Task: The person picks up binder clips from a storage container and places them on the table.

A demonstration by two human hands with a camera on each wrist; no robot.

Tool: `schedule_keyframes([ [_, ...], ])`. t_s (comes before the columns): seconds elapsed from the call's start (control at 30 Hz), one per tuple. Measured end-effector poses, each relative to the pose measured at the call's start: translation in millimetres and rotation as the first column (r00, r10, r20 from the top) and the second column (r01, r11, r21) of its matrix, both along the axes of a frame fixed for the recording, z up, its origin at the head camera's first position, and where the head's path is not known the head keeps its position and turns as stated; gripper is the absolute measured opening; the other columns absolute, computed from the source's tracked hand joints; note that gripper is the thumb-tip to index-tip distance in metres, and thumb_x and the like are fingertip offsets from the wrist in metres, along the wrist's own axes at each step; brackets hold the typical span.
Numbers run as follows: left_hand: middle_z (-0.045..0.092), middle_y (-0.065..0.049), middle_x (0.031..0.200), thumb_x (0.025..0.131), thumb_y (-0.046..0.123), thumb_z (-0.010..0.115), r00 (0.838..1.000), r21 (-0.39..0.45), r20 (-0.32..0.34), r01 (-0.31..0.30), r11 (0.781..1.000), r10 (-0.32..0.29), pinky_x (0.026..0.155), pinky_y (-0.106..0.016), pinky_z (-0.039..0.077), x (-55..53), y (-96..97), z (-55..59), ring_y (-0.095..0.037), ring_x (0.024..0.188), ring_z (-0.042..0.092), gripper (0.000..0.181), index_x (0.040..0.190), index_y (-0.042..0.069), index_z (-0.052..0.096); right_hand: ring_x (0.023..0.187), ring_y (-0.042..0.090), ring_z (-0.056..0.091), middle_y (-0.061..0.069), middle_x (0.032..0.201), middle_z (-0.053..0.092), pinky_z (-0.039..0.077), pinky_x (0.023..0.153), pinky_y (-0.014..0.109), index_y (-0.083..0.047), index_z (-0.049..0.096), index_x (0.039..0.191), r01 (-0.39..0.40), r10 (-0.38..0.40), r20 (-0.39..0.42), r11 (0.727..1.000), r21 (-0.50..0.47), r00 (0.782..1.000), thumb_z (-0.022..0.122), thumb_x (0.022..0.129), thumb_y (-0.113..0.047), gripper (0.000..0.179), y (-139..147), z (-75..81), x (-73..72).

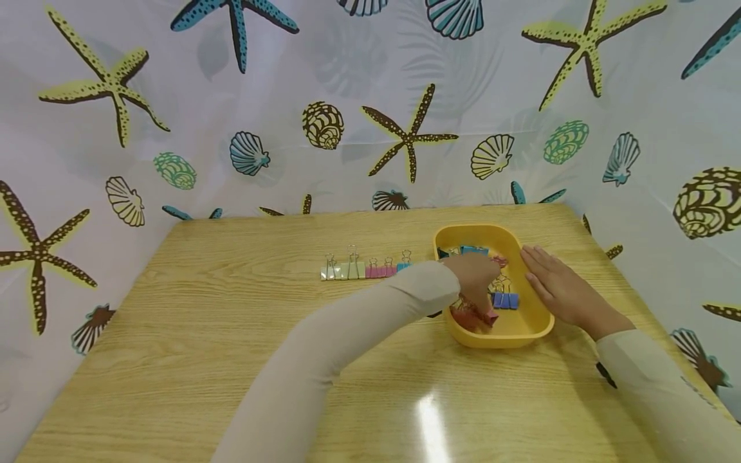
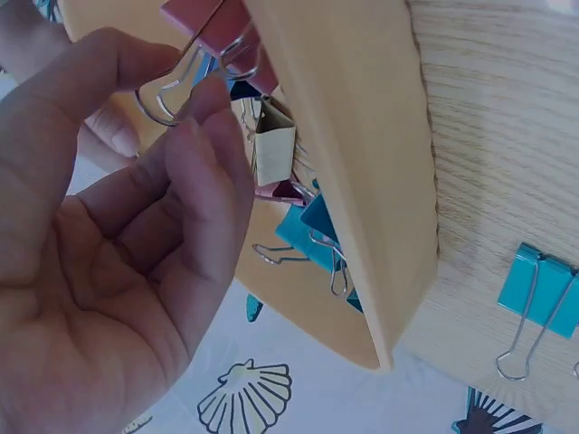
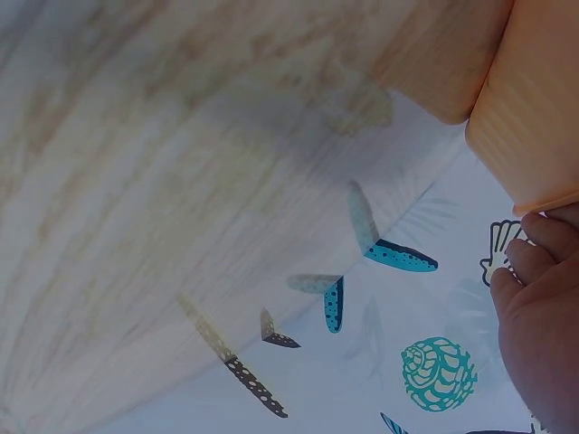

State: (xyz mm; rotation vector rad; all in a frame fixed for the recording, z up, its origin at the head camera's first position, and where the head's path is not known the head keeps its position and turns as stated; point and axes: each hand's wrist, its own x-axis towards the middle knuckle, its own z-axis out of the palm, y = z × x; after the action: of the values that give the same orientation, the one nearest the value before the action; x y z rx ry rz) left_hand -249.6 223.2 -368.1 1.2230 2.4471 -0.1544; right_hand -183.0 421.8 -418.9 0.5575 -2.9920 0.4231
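Observation:
My left hand (image 1: 476,278) reaches into a yellow plastic bin (image 1: 534,325). Thumb and fingers pinch the wire handles of a pink binder clip (image 2: 210,25), seen at the top of the left wrist view. Around it in the bin lie a blue binder clip (image 1: 505,300), a cream binder clip (image 2: 274,154) and teal binder clips (image 2: 306,244). My right hand (image 1: 561,289) rests against the bin's right rim, its fingers straight.
Left of the bin, binder clips stand in a row on the wooden table (image 1: 231,308): pale green clips (image 1: 343,271), pink clips (image 1: 380,271) and a teal clip (image 2: 540,287) at the bin end. A patterned cloth (image 1: 278,77) hangs behind the table.

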Motion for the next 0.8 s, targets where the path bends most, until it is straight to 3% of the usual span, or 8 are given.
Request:
schedule_keyframes([
  [0.1, 0.063, 0.010, 0.118, 0.081, 0.044, 0.074, 0.999, 0.031, 0.010, -0.033, 0.999, 0.033, 0.068, -0.019, 0.050, 1.4, -3.7, 8.0, -0.006, 0.083, 0.062, 0.075, 0.145, 0.024, 0.042, 0.141, 0.045, 0.017, 0.029, 0.151, 0.024, 0.013, 0.113, 0.056, 0.008, 0.025, 0.147, -0.006, 0.006, -0.016, 1.000, 0.002, 1.000, 0.036, 0.105, -0.020, 0.051, 0, -1.1, -0.6],
  [0.13, 0.062, 0.008, 0.124, 0.084, 0.040, 0.073, 1.000, 0.049, -0.006, -0.016, 0.999, 0.016, 0.069, -0.018, 0.050, 2.4, -5.5, 11.1, -0.006, 0.085, 0.063, 0.073, 0.147, 0.024, 0.039, 0.141, 0.045, 0.017, 0.029, 0.151, 0.024, 0.013, 0.113, 0.056, 0.008, 0.026, 0.147, -0.007, 0.007, -0.020, 1.000, 0.003, 1.000, 0.036, 0.105, -0.020, 0.051, 0, -1.3, -0.6],
  [0.2, 0.064, 0.007, 0.120, 0.088, 0.032, 0.070, 0.999, 0.094, -0.037, 0.014, 0.995, -0.011, 0.069, -0.018, 0.049, 3.1, -9.0, 15.0, -0.006, 0.083, 0.062, 0.062, 0.144, 0.020, 0.045, 0.141, 0.045, 0.017, 0.029, 0.151, 0.024, 0.013, 0.113, 0.057, 0.009, 0.025, 0.147, -0.005, 0.005, -0.022, 1.000, 0.004, 1.000, 0.037, 0.105, -0.019, 0.052, 0, -0.9, -0.3],
  [0.27, 0.069, 0.005, 0.100, 0.090, 0.023, 0.069, 0.997, 0.155, -0.061, 0.048, 0.987, -0.038, 0.067, -0.016, 0.047, 2.6, -12.3, 16.7, -0.006, 0.078, 0.062, 0.036, 0.124, 0.013, 0.064, 0.142, 0.045, 0.016, 0.029, 0.152, 0.023, 0.013, 0.113, 0.057, 0.008, 0.024, 0.147, -0.003, 0.003, -0.012, 1.000, 0.006, 1.000, 0.036, 0.105, -0.020, 0.052, -1, -0.5, -0.3],
  [0.33, 0.062, 0.006, 0.073, 0.090, 0.022, 0.068, 0.995, 0.196, -0.079, 0.069, 0.978, -0.054, 0.059, -0.016, 0.042, 0.4, -14.4, 17.5, -0.004, 0.063, 0.054, 0.011, 0.094, 0.013, 0.070, 0.142, 0.045, 0.015, 0.029, 0.152, 0.023, 0.013, 0.112, 0.057, 0.008, 0.024, 0.147, -0.001, 0.001, -0.002, 1.000, 0.007, 1.000, 0.036, 0.105, -0.020, 0.052, -1, 0.1, -0.5],
  [0.43, 0.051, 0.006, 0.058, 0.091, 0.024, 0.068, 0.995, 0.261, -0.078, 0.080, 0.962, -0.062, 0.052, -0.015, 0.037, -2.0, -18.2, 19.8, -0.004, 0.052, 0.046, 0.025, 0.069, 0.013, 0.062, 0.142, 0.044, 0.015, 0.029, 0.152, 0.022, 0.013, 0.113, 0.057, 0.008, 0.023, 0.148, -0.003, 0.003, 0.006, 1.000, 0.009, 1.000, 0.035, 0.106, -0.021, 0.052, -1, 0.6, -1.2],
  [0.7, 0.055, 0.005, 0.063, 0.093, 0.023, 0.064, 0.997, 0.428, 0.005, 0.062, 0.902, -0.071, 0.052, -0.015, 0.039, -7.6, -33.9, 27.3, -0.006, 0.052, 0.049, 0.022, 0.080, 0.008, 0.073, 0.142, 0.045, 0.015, 0.029, 0.152, 0.022, 0.011, 0.113, 0.056, 0.008, 0.023, 0.148, 0.005, -0.005, 0.008, 1.000, 0.007, 1.000, 0.035, 0.106, -0.021, 0.053, -1, 1.5, -0.7],
  [0.8, 0.057, 0.005, 0.066, 0.093, 0.023, 0.064, 0.998, 0.473, 0.007, 0.055, 0.879, -0.066, 0.055, -0.017, 0.037, -11.1, -41.5, 28.5, -0.007, 0.055, 0.049, 0.020, 0.084, 0.009, 0.075, 0.142, 0.045, 0.015, 0.029, 0.152, 0.022, 0.011, 0.113, 0.057, 0.008, 0.023, 0.148, 0.006, -0.006, 0.015, 1.000, 0.011, 1.000, 0.035, 0.106, -0.022, 0.053, -2, 2.7, -0.2],
])
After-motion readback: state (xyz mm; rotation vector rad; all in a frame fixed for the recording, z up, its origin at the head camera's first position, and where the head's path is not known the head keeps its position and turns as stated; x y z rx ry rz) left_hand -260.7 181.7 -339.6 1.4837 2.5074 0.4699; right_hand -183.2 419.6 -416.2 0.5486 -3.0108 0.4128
